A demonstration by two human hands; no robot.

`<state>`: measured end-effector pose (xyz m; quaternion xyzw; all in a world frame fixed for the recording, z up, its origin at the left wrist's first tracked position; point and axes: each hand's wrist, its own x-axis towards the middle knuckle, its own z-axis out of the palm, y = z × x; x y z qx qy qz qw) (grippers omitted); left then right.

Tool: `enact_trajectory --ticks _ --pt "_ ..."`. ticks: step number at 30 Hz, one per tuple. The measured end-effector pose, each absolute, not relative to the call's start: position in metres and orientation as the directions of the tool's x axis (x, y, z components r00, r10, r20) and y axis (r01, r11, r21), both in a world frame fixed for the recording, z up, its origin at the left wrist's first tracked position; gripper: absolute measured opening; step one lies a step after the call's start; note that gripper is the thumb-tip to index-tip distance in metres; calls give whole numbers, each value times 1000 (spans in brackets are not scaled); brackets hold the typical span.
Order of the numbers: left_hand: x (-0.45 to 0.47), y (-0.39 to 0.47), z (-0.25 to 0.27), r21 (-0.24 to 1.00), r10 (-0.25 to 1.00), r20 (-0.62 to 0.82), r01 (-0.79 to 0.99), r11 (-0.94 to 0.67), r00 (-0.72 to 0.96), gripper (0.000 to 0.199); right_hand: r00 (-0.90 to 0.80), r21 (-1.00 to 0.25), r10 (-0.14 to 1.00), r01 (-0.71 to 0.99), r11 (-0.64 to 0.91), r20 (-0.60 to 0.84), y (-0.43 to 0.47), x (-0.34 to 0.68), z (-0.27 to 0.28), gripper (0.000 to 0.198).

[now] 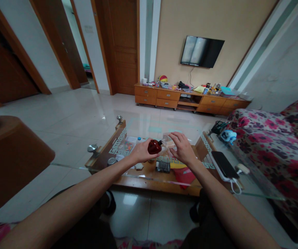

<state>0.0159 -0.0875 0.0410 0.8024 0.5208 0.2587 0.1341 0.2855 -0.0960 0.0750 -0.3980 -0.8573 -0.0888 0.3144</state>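
My left hand (141,152) holds a small dark red bottle (154,147) tipped on its side, its neck pointing right. My right hand (182,148) is closed around a small clear container (167,139) right at the bottle's neck. Both hands hover over a glass-topped coffee table (117,136) with a wooden frame. On the shelf beneath the glass lie a dark box (162,166), a red cloth (185,176) and other small items.
A black phone (224,164) lies on a white power bank at the table's right, a blue-white gadget (228,136) beyond it. A floral sofa (276,145) stands right, a brown wooden piece (11,155) left, a TV cabinet (190,98) far back under a wall TV (201,51).
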Motion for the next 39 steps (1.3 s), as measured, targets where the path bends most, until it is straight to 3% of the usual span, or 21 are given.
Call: enact_trajectory --ticks 39 --pt "15 -86 36 505 884 323 729 -462 337 78 -503 -78 609 729 680 613 -92 287 70 80"
